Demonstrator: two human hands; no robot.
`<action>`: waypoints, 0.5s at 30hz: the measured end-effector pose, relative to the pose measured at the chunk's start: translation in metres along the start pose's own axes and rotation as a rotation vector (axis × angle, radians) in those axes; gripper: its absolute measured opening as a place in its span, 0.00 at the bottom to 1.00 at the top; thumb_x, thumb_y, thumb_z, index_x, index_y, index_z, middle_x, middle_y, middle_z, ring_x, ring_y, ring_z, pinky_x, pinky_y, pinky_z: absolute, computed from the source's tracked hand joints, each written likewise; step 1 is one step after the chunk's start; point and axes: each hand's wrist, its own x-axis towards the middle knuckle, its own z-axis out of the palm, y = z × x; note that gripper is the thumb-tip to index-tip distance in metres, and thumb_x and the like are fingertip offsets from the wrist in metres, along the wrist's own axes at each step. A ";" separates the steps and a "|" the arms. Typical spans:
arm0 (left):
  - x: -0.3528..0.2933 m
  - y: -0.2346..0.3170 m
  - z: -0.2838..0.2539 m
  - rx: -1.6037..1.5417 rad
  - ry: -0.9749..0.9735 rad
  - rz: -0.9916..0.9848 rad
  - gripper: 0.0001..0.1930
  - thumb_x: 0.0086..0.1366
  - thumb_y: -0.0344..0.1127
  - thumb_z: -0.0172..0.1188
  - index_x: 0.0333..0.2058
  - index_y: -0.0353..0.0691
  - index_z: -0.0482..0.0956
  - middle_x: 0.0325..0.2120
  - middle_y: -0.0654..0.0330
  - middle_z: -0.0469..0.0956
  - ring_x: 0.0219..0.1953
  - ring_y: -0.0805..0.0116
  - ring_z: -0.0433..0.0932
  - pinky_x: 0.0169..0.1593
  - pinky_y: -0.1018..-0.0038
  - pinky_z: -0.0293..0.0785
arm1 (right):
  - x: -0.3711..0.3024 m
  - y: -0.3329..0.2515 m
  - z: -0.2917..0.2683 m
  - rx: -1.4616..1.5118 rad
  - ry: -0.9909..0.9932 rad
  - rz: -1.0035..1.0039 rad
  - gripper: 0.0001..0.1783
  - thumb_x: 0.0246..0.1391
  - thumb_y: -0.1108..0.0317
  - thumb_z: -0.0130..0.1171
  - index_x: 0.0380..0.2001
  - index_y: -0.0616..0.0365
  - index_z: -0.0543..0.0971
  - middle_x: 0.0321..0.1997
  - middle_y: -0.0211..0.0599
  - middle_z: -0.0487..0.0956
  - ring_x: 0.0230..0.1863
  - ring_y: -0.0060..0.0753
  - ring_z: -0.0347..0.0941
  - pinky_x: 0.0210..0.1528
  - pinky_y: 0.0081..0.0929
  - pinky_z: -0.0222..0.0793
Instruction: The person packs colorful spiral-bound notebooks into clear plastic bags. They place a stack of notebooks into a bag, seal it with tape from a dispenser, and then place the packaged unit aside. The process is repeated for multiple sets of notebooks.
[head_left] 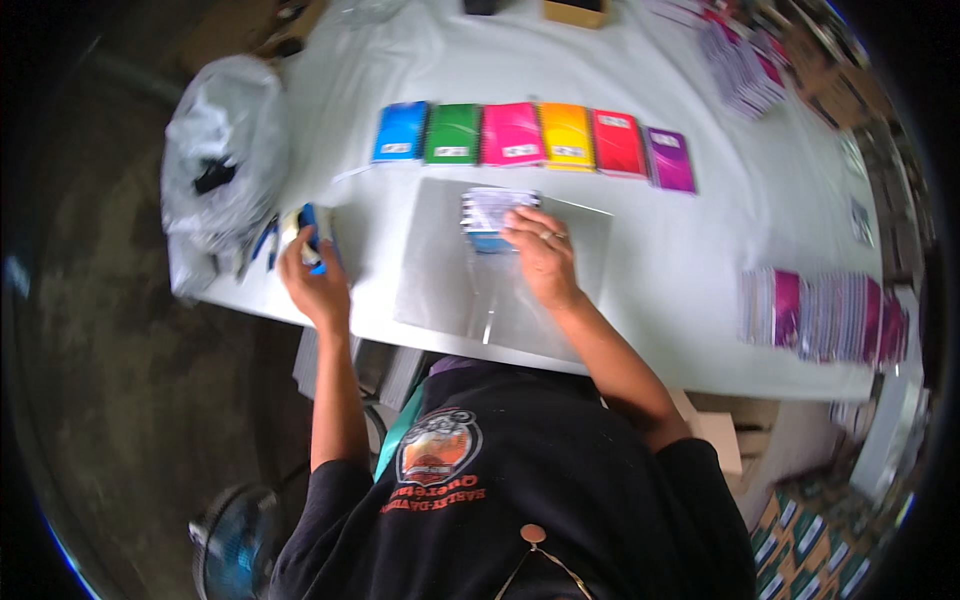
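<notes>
My left hand (316, 286) is at the table's left side, its fingers curled around what looks like a blue tape dispenser (319, 240) with a pale roll. My right hand (545, 257) grips the right edge of a small stack of spiral notebooks (490, 212), which shows a whitish upper face and a blue lower edge. Beneath the stack, a clear plastic sheet (440, 285) lies near the table's front edge. Beyond it runs a row of small spiral notebooks: blue (402, 131), green (453, 133), pink (512, 134), yellow (566, 136), red (618, 142) and purple (669, 159).
A clear plastic bag (222, 140) sits at the table's left edge, with blue pens or tools (266, 240) beside it. Notebook stacks stand at the right (825, 312) and far right (738, 68). Below the table at left is a fan (238, 545).
</notes>
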 end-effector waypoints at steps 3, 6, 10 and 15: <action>0.024 -0.114 -0.027 -0.141 -0.491 -0.870 0.18 0.60 0.47 0.53 0.43 0.41 0.77 0.37 0.51 0.75 0.31 0.62 0.72 0.40 0.65 0.67 | 0.006 -0.004 0.002 0.005 0.012 -0.005 0.11 0.38 0.82 0.58 0.28 0.56 0.80 0.39 0.34 0.80 0.48 0.34 0.73 0.51 0.30 0.65; 0.031 -0.112 -0.029 -0.388 -0.780 -1.159 0.19 0.62 0.53 0.50 0.40 0.46 0.79 0.20 0.65 0.67 0.20 0.79 0.55 0.19 0.82 0.48 | 0.007 -0.004 -0.002 -0.011 -0.054 -0.021 0.09 0.40 0.81 0.59 0.28 0.56 0.80 0.39 0.33 0.80 0.48 0.33 0.72 0.51 0.30 0.64; 0.006 -0.117 -0.039 -0.841 -0.670 -0.995 0.18 0.61 0.51 0.54 0.37 0.43 0.80 0.27 0.65 0.72 0.26 0.77 0.67 0.24 0.81 0.62 | 0.009 -0.009 -0.002 -0.046 -0.078 -0.041 0.08 0.41 0.81 0.61 0.26 0.57 0.79 0.37 0.32 0.80 0.46 0.35 0.73 0.51 0.28 0.65; -0.056 -0.147 -0.056 -0.395 -0.646 -0.826 0.10 0.58 0.37 0.58 0.32 0.37 0.81 0.31 0.59 0.81 0.33 0.60 0.80 0.36 0.64 0.75 | 0.007 -0.006 0.001 -0.027 -0.073 -0.056 0.07 0.42 0.80 0.60 0.26 0.56 0.79 0.38 0.32 0.80 0.47 0.34 0.72 0.51 0.29 0.64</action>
